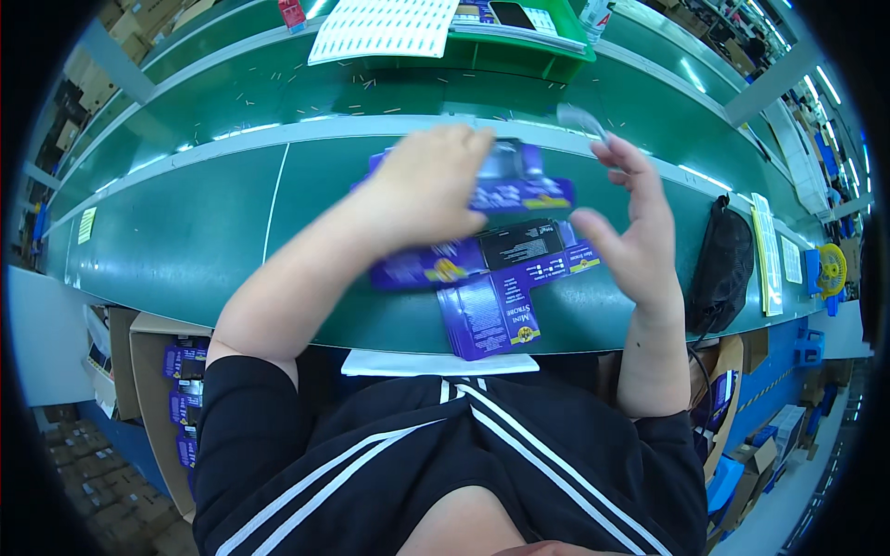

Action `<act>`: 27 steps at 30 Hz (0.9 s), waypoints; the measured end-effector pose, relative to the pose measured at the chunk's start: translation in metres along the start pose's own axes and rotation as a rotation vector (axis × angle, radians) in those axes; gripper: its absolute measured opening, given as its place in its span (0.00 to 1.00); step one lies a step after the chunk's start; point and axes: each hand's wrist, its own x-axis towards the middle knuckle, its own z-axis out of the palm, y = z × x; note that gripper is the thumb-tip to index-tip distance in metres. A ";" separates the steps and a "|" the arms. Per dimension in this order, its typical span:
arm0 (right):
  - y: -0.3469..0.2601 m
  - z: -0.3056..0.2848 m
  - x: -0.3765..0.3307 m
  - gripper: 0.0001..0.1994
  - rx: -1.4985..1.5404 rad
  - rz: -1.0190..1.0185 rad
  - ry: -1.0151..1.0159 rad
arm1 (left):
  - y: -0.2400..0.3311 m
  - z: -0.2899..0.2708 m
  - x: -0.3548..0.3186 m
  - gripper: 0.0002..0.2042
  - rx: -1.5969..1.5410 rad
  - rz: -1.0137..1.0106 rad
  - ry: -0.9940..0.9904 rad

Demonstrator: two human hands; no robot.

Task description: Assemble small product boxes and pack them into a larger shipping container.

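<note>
Well to the left of the left hand (431,190), a small pale-yellow rectangular paper slip (87,225) lies on the smooth green tabletop (185,232). Far beyond that hand and to its left stands a small red carton (293,15). Beyond and between both hands sits a bright green plastic bin (561,67) with a dark-screened phone (512,14) in it; a white bottle (596,17) stands just beside the bin. Right of the right hand (642,227) lies a black fabric bag (725,269), and farther right is a round yellow fan (832,269).
</note>
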 end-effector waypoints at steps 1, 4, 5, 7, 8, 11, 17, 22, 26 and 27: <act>0.005 0.002 -0.002 0.26 0.071 0.048 0.131 | -0.022 0.008 0.006 0.45 0.084 0.002 0.026; 0.013 0.013 -0.014 0.19 0.284 0.271 0.178 | -0.050 0.042 0.014 0.44 0.064 -0.011 0.035; 0.016 0.018 -0.018 0.15 0.392 0.383 0.200 | -0.054 0.049 0.015 0.44 0.055 -0.018 0.038; 0.022 0.025 -0.024 0.12 0.499 0.498 0.222 | -0.058 0.054 0.019 0.44 0.042 -0.024 0.039; 0.026 0.029 -0.027 0.11 0.508 0.503 0.215 | -0.057 0.054 0.021 0.42 0.043 -0.043 0.028; 0.029 0.039 -0.032 0.11 0.536 0.512 0.189 | -0.055 0.051 0.023 0.37 0.046 -0.102 0.000; 0.030 0.059 -0.036 0.18 0.501 0.582 0.163 | -0.019 0.046 -0.009 0.25 -0.047 0.154 0.206; 0.043 0.074 -0.044 0.17 0.269 0.493 0.046 | 0.015 0.092 -0.056 0.16 -0.139 0.370 0.240; 0.037 0.080 -0.043 0.18 0.107 0.467 -0.023 | 0.016 0.103 -0.063 0.13 -0.082 0.379 0.424; 0.038 0.080 -0.043 0.18 0.105 0.468 -0.023 | 0.016 0.103 -0.063 0.13 -0.084 0.380 0.424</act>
